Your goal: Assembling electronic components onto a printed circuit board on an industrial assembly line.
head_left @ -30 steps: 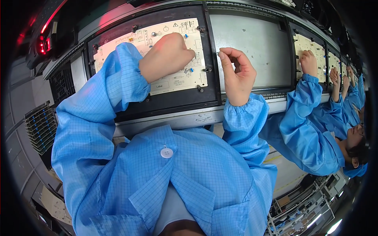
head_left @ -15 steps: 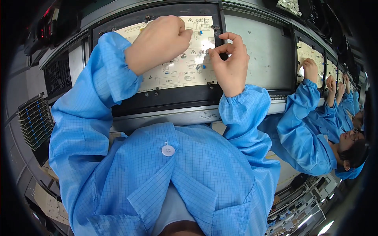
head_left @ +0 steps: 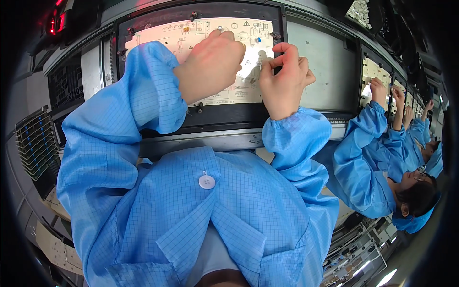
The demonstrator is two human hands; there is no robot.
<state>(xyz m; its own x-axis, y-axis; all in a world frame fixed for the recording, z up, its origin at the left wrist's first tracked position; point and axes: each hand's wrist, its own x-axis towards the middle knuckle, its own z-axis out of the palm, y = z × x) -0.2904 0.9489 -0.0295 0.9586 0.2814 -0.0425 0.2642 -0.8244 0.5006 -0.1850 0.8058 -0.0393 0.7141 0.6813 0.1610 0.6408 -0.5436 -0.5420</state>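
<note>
A cream printed circuit board lies in a black carrier frame in front of me. My left hand is over its middle, knuckles up and fingers curled; anything within them is hidden. Just past its knuckles, a small round component shows. At the board's right edge my right hand has its thumb and forefinger brought together, and I cannot make out what is between them. A small blue component and yellow-orange components stand on the board.
A grey metal plate lies right of the carrier along the rail. Farther right, co-workers in blue handle similar boards. A rack of upright boards stands at left. White small parts are piled at upper right.
The board sits slightly farther right in view. My left hand has shifted right and lower across it, uncovering the yellow-orange components. My right thumb and forefinger have drawn closer together.
</note>
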